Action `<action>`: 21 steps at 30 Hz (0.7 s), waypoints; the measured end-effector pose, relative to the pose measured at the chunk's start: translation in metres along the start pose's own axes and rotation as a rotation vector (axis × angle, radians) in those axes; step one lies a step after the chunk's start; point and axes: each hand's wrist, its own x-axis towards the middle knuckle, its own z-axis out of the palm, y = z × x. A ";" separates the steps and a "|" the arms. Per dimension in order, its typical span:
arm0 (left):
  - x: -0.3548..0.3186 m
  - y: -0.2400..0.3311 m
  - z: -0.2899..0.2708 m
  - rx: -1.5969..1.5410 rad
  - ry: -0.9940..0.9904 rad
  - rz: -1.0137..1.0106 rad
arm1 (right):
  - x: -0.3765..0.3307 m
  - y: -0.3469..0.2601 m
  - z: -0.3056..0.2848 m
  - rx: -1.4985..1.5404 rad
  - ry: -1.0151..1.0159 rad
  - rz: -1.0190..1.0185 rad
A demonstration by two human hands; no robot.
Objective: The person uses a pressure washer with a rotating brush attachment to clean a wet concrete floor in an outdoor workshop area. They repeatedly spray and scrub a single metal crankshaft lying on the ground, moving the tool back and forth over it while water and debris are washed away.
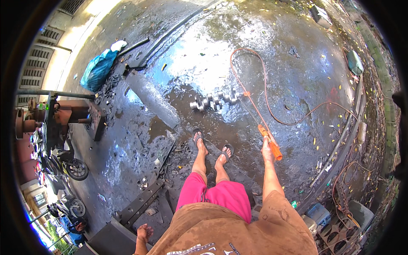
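My right hand (267, 148) is closed around the orange handle of a spray gun (276, 152), held out in front of me on the right. A thin lance points from it toward a metal crankshaft (214, 100). The crankshaft lies on the wet, dark ground ahead of my feet, apart from my hand. A reddish hose (264, 72) loops over the ground beyond the gun and runs off to the right. My left hand (145, 232) hangs low at my left side, fingers loosely curled and apart, with nothing in it. Dark metal beams lie close by it.
A long flat slab (153, 100) lies left of the crankshaft. Farther left are a blue bag (98, 70), a rusty machine (70, 114) and parked motorcycles (76, 169). Pipes (335, 148) edge the right side. A blue container (318, 213) stands near right among scrap.
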 end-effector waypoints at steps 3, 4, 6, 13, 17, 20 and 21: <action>-0.001 0.000 0.001 -0.010 0.001 -0.007 | 0.000 0.000 0.000 0.016 -0.006 0.026; -0.001 0.000 0.001 -0.023 -0.023 0.014 | 0.000 0.000 0.000 0.010 -0.005 0.026; 0.000 0.000 0.001 -0.009 0.000 0.002 | 0.001 0.000 -0.001 -0.013 -0.001 0.022; 0.007 0.000 0.002 -0.017 -0.037 0.017 | -0.002 -0.012 -0.009 -0.054 -0.002 0.034; 0.032 0.003 0.028 0.009 -0.121 0.022 | 0.001 -0.046 -0.047 0.028 0.049 -0.069; 0.052 0.007 0.060 -0.011 -0.187 0.002 | 0.012 -0.097 -0.092 -0.037 0.064 -0.052; 0.059 0.014 0.073 -0.010 -0.181 -0.022 | 0.015 -0.118 -0.105 -0.044 0.053 -0.068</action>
